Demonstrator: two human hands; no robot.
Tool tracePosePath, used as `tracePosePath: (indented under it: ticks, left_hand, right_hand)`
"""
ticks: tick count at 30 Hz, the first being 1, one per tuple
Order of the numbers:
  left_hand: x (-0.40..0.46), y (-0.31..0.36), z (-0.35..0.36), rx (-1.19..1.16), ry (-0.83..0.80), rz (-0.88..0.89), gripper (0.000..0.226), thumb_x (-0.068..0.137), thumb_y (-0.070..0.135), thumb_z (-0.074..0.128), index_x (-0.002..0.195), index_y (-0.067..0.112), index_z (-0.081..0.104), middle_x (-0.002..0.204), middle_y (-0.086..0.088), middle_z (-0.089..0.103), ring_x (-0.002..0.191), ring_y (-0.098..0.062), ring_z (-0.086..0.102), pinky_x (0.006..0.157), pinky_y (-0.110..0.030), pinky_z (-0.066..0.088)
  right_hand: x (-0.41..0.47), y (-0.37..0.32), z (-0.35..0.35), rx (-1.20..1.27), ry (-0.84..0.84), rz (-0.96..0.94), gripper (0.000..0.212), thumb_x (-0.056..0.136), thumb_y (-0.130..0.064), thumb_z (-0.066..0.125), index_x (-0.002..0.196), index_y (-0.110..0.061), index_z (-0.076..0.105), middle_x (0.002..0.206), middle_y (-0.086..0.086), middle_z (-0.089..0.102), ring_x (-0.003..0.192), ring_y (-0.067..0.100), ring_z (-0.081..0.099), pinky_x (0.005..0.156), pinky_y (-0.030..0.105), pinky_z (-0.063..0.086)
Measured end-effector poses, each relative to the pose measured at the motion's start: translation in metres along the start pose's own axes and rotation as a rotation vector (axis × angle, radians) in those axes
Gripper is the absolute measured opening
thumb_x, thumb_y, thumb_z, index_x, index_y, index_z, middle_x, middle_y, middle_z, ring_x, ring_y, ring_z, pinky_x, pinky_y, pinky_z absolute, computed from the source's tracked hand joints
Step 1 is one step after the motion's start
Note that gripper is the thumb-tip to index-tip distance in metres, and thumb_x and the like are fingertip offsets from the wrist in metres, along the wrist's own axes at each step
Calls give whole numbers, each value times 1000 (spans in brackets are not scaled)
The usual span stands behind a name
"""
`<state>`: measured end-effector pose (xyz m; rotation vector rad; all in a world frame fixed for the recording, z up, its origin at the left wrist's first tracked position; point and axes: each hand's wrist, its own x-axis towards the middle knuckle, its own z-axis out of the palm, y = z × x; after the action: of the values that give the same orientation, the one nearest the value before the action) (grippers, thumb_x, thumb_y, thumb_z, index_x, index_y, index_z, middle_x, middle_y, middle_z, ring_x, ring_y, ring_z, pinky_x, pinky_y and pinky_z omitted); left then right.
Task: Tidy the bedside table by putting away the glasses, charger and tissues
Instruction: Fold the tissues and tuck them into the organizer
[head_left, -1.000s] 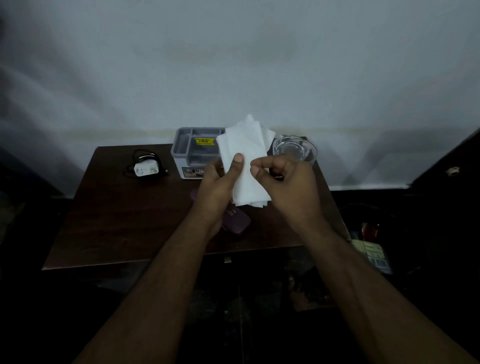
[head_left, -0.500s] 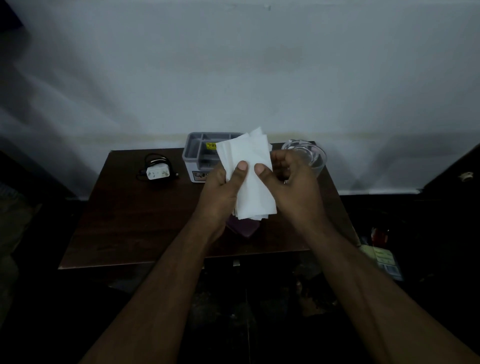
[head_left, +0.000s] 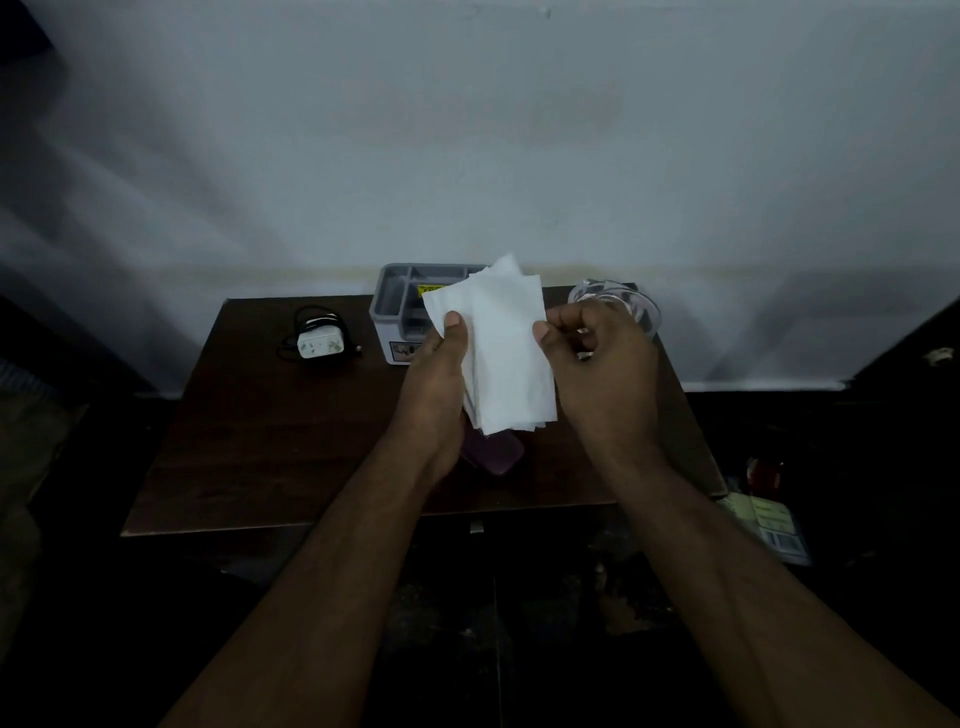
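Observation:
A stack of white tissues (head_left: 506, 353) is held upright above the dark wooden bedside table (head_left: 260, 441). My left hand (head_left: 434, 384) grips the stack's left edge with the thumb on its front. My right hand (head_left: 597, 374) pinches the right edge, thumb on the front. A white charger (head_left: 320, 342) with its black cable lies at the table's back left. A purple glasses case (head_left: 496, 453) lies on the table under the tissues, partly hidden by my left hand. A grey organiser box (head_left: 402, 306) with compartments stands behind the tissues.
A clear glass (head_left: 631, 306) stands at the table's back right, partly behind my right hand. The table stands against a pale wall. To the right, low on the dark floor, lie some packets (head_left: 769, 525). Dark furniture flanks the table on both sides.
My right thumb has slid from the middle of the tissues out to their right edge, and my left thumb shifted toward the left edge. The stack now shows wider between my hands.

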<state>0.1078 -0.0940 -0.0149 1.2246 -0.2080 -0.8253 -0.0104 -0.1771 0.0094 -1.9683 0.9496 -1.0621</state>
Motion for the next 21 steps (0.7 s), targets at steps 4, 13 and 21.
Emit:
tracePosePath:
  ticks: [4, 13, 21]
  left_hand:
    - [2, -4, -2, 1, 36, 1, 27, 105, 43, 48, 107, 27, 69, 93, 10, 81, 83, -9, 78, 61, -24, 60]
    - [-6, 7, 9, 4, 7, -84, 37, 109, 12, 37, 135, -7, 55, 102, -20, 69, 104, -30, 66, 95, -34, 57]
    - [-13, 8, 5, -173, -145, -114, 38, 108, 41, 39, 113, 15, 67, 99, -4, 81, 88, -20, 78, 77, -39, 65]
  right_hand:
    - [-1, -8, -2, 103, 47, -39, 3, 95, -20, 69, 97, -19, 69, 89, -17, 66, 83, -17, 61, 69, 1, 43]
    - [-9, -12, 3, 278, -350, -8, 10, 99, -24, 61, 105, -17, 58, 89, 9, 75, 88, 32, 70, 78, 54, 56]
    - [3, 3, 8, -66, -165, -57, 14, 98, -24, 64, 107, -14, 63, 91, -9, 64, 79, 1, 59, 68, 18, 47]
